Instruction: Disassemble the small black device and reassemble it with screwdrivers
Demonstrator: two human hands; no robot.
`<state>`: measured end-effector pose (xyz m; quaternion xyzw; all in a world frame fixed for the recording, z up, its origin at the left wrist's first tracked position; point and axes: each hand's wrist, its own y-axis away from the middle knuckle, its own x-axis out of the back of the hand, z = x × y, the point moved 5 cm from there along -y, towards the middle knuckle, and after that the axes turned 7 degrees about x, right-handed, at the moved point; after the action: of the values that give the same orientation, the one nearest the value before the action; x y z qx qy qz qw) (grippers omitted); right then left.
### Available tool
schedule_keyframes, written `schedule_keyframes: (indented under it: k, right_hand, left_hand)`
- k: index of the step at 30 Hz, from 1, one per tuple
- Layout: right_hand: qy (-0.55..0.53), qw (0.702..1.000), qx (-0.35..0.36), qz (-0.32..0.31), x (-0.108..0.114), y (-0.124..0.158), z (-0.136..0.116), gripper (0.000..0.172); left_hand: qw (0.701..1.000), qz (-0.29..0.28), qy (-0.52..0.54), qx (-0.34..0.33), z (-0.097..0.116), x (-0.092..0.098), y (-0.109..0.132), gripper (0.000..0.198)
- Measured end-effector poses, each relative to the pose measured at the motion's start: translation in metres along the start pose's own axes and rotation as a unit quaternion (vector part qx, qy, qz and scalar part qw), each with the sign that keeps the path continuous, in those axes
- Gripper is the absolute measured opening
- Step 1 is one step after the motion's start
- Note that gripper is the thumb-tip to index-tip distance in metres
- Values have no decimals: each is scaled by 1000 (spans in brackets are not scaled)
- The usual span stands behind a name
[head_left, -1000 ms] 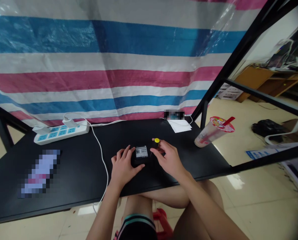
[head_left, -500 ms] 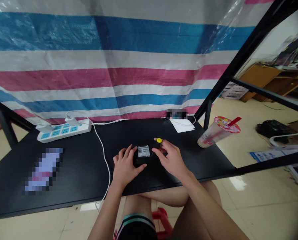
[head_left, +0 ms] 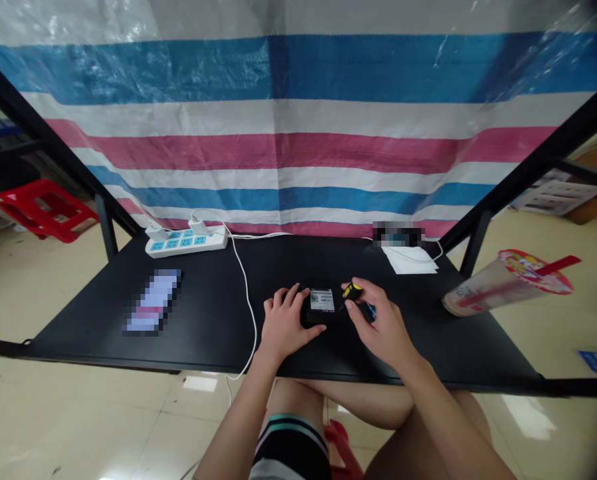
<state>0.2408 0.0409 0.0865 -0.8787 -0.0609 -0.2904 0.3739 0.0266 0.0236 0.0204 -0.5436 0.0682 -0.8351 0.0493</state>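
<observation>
A small black box with a white printed label on top lies flat on the black table. My left hand spans its left side, fingertips by the back left corner and thumb along the front edge, holding it down. My right hand is closed around a short screwdriver with a black and yellow handle. Its thin dark shaft slants down toward the right side of the box; whether the tip touches the box I cannot tell. Something dark with a bit of blue shows under my right palm.
On the black table stand a white power strip at the back left and a drink cup with a red straw at the right. A blurred-out phone-like thing, a white cable and white paper lie around. A striped sheet hangs behind.
The camera view has turned left, so everything sits further right. In my right hand the screwdriver handle has tilted, showing its side instead of its yellow end. My left hand keeps its place on the box.
</observation>
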Motion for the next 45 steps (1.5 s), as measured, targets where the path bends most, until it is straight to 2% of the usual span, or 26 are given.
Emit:
schedule_keyframes:
  k: [3,5,7,11,13,17,20,23,27,33,38,40,45]
  right_hand:
    - [38,994,53,91,10,-6,-11,37]
    - [48,988,68,127,15,-9,-16,26]
    - [30,991,57,113,15,-10,-16,20]
    - [-56,995,8,87,10,-4,-3,23]
    - [-85,991,17,101,8,-1,2,22]
    - [-70,985,33,151,8,2,5,26]
    - [-112,985,27,125,6,1,4,19]
    - [-158,981,35,105,4,3,2,22]
    - [-160,975,26,150,4,7,1,35]
    - [-201,976,21,87,0,6,-5,21]
    - [-154,980,16,124,6,6,0,29]
    - [-151,979,21,134,7,6,-1,25]
    - [-191,975,22,110,5,5,-3,16]
  left_hand:
    - [1000,-1,0,1,0,0,0,90]
    - [1000,-1,-1,3,0,0,0,89]
    - [1000,-1,0,4,-1,0,0,89]
    - [1000,-1,6,6,-1,-1,-1,89]
    - [1000,-3,7,6,-1,-1,-1,90]
    - [1000,-4,12,7,-1,-2,0,90]
    - [1000,-5,13,10,-1,-1,0,93]
    - [1000,-7,13,7,-1,1,0,94]
    - [1000,-3,13,4,-2,2,1,94]
    - [1000,-7,9,2,-3,-1,1,92]
    - [1000,-3,4,-2,-3,-1,1,92]
    - [1000,1,5,-4,-4,0,1,92]
    - [1000,2,8,-1,-4,-1,1,92]
